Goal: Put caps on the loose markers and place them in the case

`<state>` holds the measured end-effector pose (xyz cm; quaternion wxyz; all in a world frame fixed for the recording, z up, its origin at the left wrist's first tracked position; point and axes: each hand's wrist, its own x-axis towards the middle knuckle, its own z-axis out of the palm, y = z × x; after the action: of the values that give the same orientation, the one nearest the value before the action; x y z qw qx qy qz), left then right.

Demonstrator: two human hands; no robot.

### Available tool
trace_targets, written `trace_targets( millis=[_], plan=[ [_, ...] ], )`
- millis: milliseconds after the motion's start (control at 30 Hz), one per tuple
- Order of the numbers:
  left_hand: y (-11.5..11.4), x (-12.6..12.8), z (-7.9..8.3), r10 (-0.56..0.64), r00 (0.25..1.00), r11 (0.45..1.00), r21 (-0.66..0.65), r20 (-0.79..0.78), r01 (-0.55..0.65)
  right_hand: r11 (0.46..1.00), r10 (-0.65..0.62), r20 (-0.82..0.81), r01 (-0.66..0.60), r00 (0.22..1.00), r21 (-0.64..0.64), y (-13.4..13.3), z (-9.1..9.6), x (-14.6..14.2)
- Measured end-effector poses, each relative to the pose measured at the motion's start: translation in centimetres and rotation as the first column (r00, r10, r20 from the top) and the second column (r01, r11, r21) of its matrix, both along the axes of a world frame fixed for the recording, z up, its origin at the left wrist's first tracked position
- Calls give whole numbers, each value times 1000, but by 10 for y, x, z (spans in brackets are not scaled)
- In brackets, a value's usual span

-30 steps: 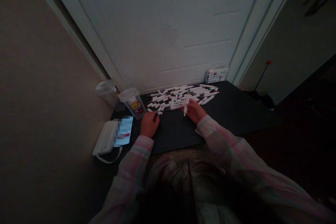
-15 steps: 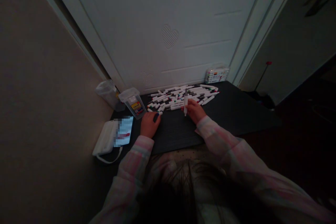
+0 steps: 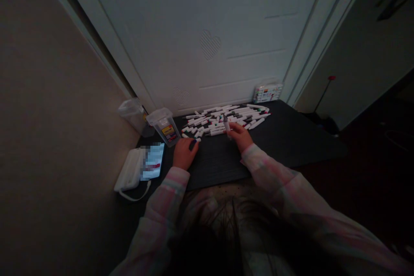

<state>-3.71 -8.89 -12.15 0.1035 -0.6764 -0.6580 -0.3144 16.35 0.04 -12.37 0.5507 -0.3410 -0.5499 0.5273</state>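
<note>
My right hand [image 3: 241, 136] is closed around a white marker [image 3: 227, 127], held tilted with its grey end pointing up and away from me. It hovers at the near side of a spread of white markers [image 3: 216, 130] and loose caps lying on the black tabletop [image 3: 213, 159]. On the left, my left hand [image 3: 184, 154] rests low over the tabletop, fingers curled. Between its thumb and forefinger shows a small dark blue and white marker cap [image 3: 193, 142]. Part of that cap is hidden by the fingers.
Beside my left hand stands a clear plastic box [image 3: 163, 123] with a label; another clear container [image 3: 133, 114] is behind it. A lit phone [image 3: 153, 161] lies by a white power bank [image 3: 129, 170] with a cable. A marker case [image 3: 268, 92] leans against the white door [image 3: 207, 17].
The marker in my right hand has tipped from nearly upright to a slant, its grey end leaning left and away. My left hand has hardly moved.
</note>
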Motion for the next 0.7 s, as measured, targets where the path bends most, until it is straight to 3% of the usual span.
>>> trace_targets(
  millis=[133, 300, 500, 700],
  plan=[
    [0, 0, -1, 0, 1000, 1000, 4, 2, 0, 979, -81, 245, 30, 966, 204, -8, 1, 1],
    [1, 0, -2, 17, 1000, 1000, 13, 9, -17, 928, -193, 567, -39, 800, 371, -15, 3, 3],
    [0, 0, 0, 29, 1000, 999, 17, 9, -29, 894, -274, 794, -162, 542, 418, -18, 3, 0],
    [0, 0, 0, 31, 999, 999, 16, 8, -31, 888, -300, 879, -228, 370, 399, -21, 4, -3]
  ],
)
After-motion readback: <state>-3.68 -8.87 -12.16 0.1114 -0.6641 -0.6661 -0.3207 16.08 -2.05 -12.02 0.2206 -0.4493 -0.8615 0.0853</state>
